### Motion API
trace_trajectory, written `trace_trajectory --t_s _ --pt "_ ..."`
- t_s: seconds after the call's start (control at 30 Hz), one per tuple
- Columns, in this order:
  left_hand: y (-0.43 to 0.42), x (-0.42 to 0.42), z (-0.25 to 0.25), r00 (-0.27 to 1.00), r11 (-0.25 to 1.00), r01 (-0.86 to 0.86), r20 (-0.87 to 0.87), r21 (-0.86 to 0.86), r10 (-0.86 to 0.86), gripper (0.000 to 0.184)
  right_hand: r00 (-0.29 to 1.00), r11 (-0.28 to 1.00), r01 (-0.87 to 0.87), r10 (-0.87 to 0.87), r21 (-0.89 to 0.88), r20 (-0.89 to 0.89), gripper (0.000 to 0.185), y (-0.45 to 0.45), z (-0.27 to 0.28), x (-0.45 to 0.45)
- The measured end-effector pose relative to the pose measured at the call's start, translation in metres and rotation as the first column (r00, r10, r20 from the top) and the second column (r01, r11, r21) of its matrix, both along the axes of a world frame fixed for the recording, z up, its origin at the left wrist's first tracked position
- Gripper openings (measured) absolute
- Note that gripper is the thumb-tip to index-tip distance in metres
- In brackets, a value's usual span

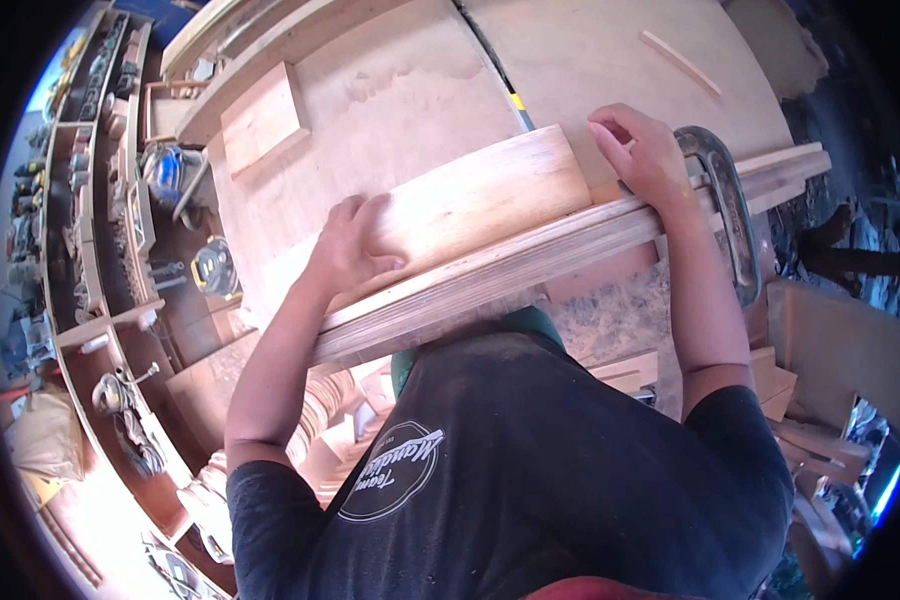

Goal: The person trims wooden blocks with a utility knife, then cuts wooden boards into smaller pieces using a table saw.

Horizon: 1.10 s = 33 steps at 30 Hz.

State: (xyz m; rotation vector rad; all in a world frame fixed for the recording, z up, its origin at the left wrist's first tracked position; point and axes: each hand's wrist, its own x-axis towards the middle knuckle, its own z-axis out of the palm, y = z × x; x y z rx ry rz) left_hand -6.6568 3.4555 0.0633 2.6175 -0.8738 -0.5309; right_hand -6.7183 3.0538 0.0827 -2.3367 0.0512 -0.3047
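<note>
A pale wooden board [480, 195] with a slightly curved far edge lies along the near edge of the workbench. My left hand [348, 248] rests on its left part, fingers spread and thumb apart, pressed against the surface. Beyond the board's right end, my right hand [646, 152] is raised a little above the bench edge, its fingers curled in toward the thumb. Whatever it may hold is hidden; a small dark bit shows below the hand. Right beside that wrist, a dark metal clamp [738, 225] grips the layered bench edge [490, 265].
On the plywood bench top [400, 110] sit a squarish wood block [266, 120] at the far left and a thin stick [680, 62] at the far right. Shelves of tools [85, 190] line the left side. A tape measure [213, 268] lies left of the bench.
</note>
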Motion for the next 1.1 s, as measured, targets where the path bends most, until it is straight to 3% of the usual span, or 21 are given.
trace_trajectory --t_s 0.07,0.13,0.2,0.3,0.4,0.47,0.53,0.6,0.7,0.8,0.83,0.87,0.93,1.0,1.07,1.1 --pt "0.006 -0.003 0.006 0.998 0.999 0.038 -0.042 0.028 -0.037 0.083 0.998 0.999 0.040 -0.041 0.017 0.044 0.017 0.004 0.006 -0.012" --pt "0.013 -0.005 0.002 0.993 0.994 0.096 -0.078 0.043 -0.092 0.081 0.966 0.988 0.115 -0.136 0.105 0.221 0.017 0.009 0.010 -0.029" --pt "0.025 -0.006 -0.010 0.980 0.978 0.162 -0.135 0.129 -0.144 0.081 0.933 0.967 0.188 -0.231 0.172 0.277 0.016 0.022 0.003 -0.059" --pt "0.029 -0.001 -0.012 0.951 0.964 0.241 -0.224 0.115 -0.211 0.085 0.873 0.928 0.286 -0.354 0.238 0.336 0.014 0.050 -0.009 -0.114" --pt "0.030 0.005 -0.008 0.925 0.942 0.312 -0.267 0.124 -0.271 0.090 0.873 0.898 0.372 -0.424 0.233 0.240 0.013 0.089 -0.026 -0.171" --pt "0.027 0.005 -0.001 0.878 0.895 0.404 -0.356 0.192 -0.320 0.093 0.899 0.896 0.412 -0.430 0.168 0.088 0.014 0.112 -0.046 -0.201" --pt "0.024 0.008 0.002 0.867 0.865 0.451 -0.338 0.220 -0.367 0.085 0.890 0.884 0.447 -0.455 0.139 0.031 0.014 0.134 -0.061 -0.226" --pt "0.018 0.014 0.006 0.804 0.839 0.515 -0.437 0.177 -0.402 0.096 0.882 0.875 0.471 -0.470 0.115 -0.035 0.015 0.152 -0.070 -0.249" --pt "0.016 -0.004 0.018 0.766 0.771 0.604 -0.414 0.201 -0.492 0.110 0.884 0.879 0.466 -0.458 0.100 -0.094 0.014 0.167 -0.078 -0.271" --pt "0.006 -0.012 0.028 0.790 0.768 0.583 -0.407 0.265 -0.459 0.120 0.877 0.869 0.481 -0.473 0.118 -0.089 0.015 0.171 -0.106 -0.283" --pt "0.006 -0.015 0.027 0.829 0.811 0.530 -0.353 0.250 -0.433 0.110 0.870 0.863 0.486 -0.464 0.137 -0.167 0.017 0.169 -0.121 -0.285" --pt "0.006 -0.013 0.022 0.818 0.790 0.548 -0.373 0.273 -0.439 0.110 0.858 0.855 0.494 -0.450 0.160 -0.248 0.019 0.167 -0.139 -0.285" --pt "0.006 -0.006 0.012 0.776 0.830 0.538 -0.472 0.149 -0.418 0.117 0.869 0.813 0.457 -0.319 0.362 -0.379 0.023 0.164 -0.192 -0.280" --pt "0.006 -0.019 0.021 0.786 0.845 0.511 -0.483 0.157 -0.386 0.110 0.831 0.692 0.466 -0.127 0.551 -0.542 0.026 0.161 -0.242 -0.268" --pt "-0.002 -0.038 0.043 0.824 0.930 0.350 -0.508 0.108 -0.251 0.104 0.757 0.500 0.599 -0.101 0.625 -0.645 0.023 0.172 -0.264 -0.251" --pt "0.010 -0.021 0.017 0.855 0.930 0.353 -0.440 0.106 -0.274 0.099 0.763 0.574 0.539 -0.022 0.617 -0.646 0.023 0.167 -0.272 -0.240"
